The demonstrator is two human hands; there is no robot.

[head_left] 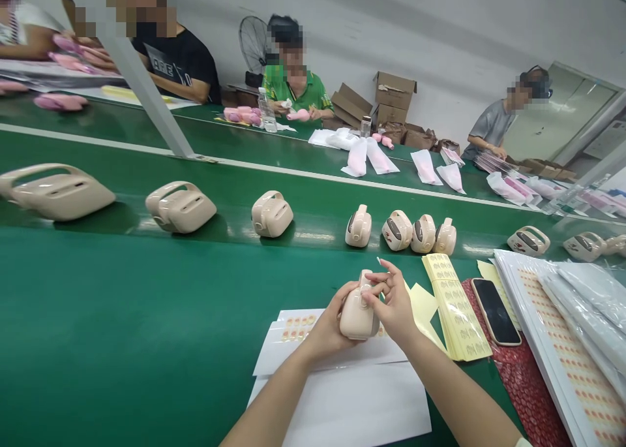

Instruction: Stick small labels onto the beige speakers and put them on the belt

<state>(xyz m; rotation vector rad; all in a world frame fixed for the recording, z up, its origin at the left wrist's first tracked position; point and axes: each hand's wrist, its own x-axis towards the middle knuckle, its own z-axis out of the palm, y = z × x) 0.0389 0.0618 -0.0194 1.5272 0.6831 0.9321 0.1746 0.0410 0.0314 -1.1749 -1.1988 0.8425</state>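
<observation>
A small cream device [358, 315] with a handle on top is held above the white sticker sheets [298, 349]. My left hand [334, 326] is wrapped round its left side and underside. At the upper part of the device, by the handle, are the bent fingers of my right hand [390, 301]; thumb and index finger press near a round spot there, and whether a small sticker lies under them cannot be made out. Round orange stickers show on the sheet behind my left hand.
Similar cream devices [272, 214] stand along the green belt [235, 222]. To the right lie yellow label strips [452, 303], a phone [495, 311] on red bubble wrap [531, 388] and stacked sticker sheets [562, 349]. Beyond the belt, several people handle pink items.
</observation>
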